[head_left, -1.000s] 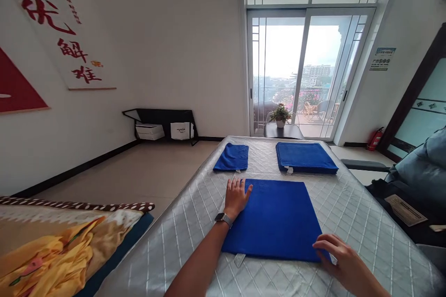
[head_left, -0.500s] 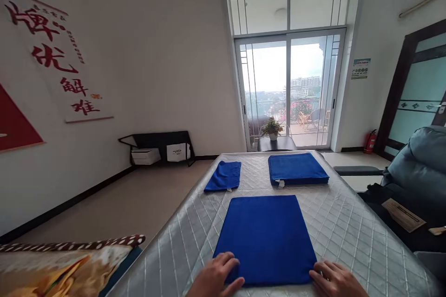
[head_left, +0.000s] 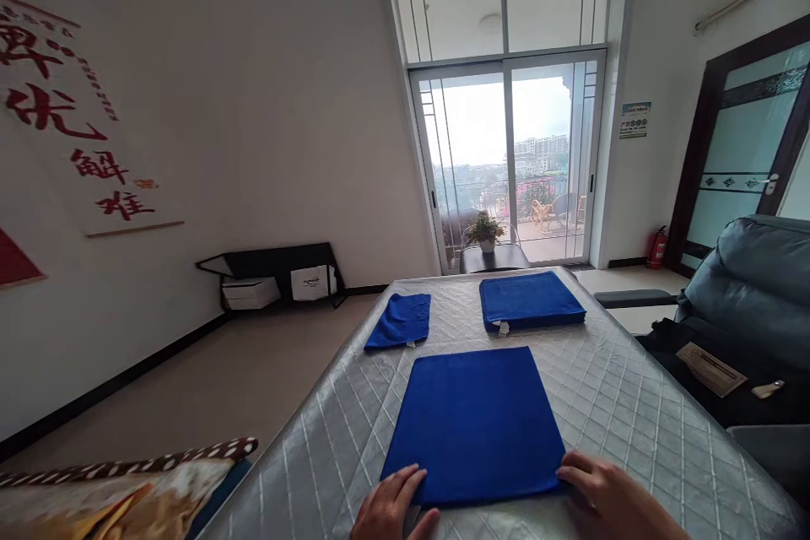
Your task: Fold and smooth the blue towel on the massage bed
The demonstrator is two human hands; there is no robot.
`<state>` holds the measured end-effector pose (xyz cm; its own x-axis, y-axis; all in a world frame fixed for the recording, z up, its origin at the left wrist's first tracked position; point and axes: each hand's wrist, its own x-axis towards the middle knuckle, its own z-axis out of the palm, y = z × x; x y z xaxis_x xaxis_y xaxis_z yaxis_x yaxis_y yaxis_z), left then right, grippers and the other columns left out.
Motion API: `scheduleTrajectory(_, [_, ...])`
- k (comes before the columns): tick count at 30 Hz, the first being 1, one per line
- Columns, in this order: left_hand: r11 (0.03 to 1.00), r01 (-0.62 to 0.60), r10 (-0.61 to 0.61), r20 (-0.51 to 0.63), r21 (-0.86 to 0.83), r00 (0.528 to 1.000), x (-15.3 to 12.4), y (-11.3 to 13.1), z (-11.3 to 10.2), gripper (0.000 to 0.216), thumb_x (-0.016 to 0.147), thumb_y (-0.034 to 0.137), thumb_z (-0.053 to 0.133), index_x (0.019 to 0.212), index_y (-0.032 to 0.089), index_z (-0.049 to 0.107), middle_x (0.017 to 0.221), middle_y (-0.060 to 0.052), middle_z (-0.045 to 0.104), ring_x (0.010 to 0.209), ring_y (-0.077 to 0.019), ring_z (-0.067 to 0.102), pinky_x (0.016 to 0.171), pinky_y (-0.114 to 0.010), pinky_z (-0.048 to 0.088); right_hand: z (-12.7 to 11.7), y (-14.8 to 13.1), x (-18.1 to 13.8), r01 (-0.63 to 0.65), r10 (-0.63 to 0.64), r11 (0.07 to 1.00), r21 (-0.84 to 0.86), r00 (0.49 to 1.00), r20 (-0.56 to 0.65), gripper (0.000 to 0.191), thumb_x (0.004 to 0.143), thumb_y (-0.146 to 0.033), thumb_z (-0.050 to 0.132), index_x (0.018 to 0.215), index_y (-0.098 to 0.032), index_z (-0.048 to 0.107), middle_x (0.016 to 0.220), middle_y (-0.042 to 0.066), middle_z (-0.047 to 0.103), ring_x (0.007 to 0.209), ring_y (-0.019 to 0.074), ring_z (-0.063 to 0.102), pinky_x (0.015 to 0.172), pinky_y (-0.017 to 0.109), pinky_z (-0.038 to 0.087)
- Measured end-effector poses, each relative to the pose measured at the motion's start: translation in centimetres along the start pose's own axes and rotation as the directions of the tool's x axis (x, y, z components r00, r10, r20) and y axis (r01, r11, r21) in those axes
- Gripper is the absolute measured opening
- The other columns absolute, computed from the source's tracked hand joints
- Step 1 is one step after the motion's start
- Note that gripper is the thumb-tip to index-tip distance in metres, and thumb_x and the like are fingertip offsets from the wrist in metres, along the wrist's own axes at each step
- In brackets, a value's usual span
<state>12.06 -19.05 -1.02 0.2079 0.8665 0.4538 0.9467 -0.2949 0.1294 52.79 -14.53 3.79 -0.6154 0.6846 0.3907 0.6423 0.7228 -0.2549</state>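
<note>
A folded blue towel (head_left: 476,422) lies flat on the silver quilted table cover (head_left: 633,430) right in front of me. My left hand (head_left: 392,508) rests at its near left corner, fingers curled onto the edge. My right hand (head_left: 601,496) sits at the near right corner with its fingertips touching the cloth. Whether either hand pinches the fabric is unclear. Farther back lie a small folded blue towel (head_left: 400,321) on the left and a stack of larger folded blue towels (head_left: 529,300) on the right.
A patterned cushion (head_left: 114,499) lies at the lower left. A grey-blue chair (head_left: 747,287) with papers (head_left: 707,366) stands to the right. Beyond the table are a potted plant (head_left: 484,231), a glass balcony door (head_left: 506,160), a low black shelf (head_left: 278,273) and a fire extinguisher (head_left: 656,248).
My left hand came back from the towel's far left corner to its near left corner. The right hand stayed at the near right corner. My view tilted up and swung slightly right.
</note>
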Motion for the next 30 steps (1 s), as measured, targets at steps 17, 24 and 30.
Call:
scheduleTrajectory(17, [0.994, 0.113, -0.112, 0.071, -0.011, 0.991, 0.1, 1.2, -0.8, 0.036, 0.086, 0.023, 0.063, 0.12, 0.028, 0.07, 0.127, -0.004, 0.073, 0.117, -0.0249, 0.068, 0.102, -0.042, 0.056, -1.8, 0.7, 0.7, 0.113, -0.18, 0.948, -0.296, 0.961, -0.211, 0.046, 0.092, 0.002, 0.045, 0.127, -0.021, 0.064, 0.106, 0.007, 0.074, 0.093, 0.0175, 0.072, 0.077, 0.029, 0.06])
scheduleTrajectory(24, [0.988, 0.13, -0.123, -0.079, 0.086, 0.989, -1.0, 0.2, -1.9, 0.035, 0.094, 0.014, 0.042, 0.107, 0.026, 0.073, 0.101, -0.002, 0.079, 0.092, -0.0182, 0.075, 0.082, -0.029, 0.061, -2.9, 0.8, 1.1, 0.084, -0.135, 0.963, -0.258, 0.973, -0.186, 0.052, 0.095, 0.001, 0.04, 0.135, -0.025, 0.06, 0.111, 0.006, 0.074, 0.098, 0.0173, 0.071, 0.082, 0.03, 0.06])
scheduleTrajectory(30, [0.995, -0.036, 0.061, -0.289, 0.091, 0.955, -1.1, -0.2, -4.1, 0.035, 0.106, 0.031, 0.037, 0.111, 0.027, 0.072, 0.097, -0.003, 0.079, 0.087, -0.0171, 0.076, 0.079, -0.026, 0.061, -4.9, 0.9, 1.1, 0.069, -0.121, 0.976, -0.208, 0.961, -0.25, 0.041, 0.098, -0.008, 0.043, 0.128, -0.026, 0.065, 0.108, 0.005, 0.075, 0.095, 0.0173, 0.072, 0.08, 0.029, 0.061])
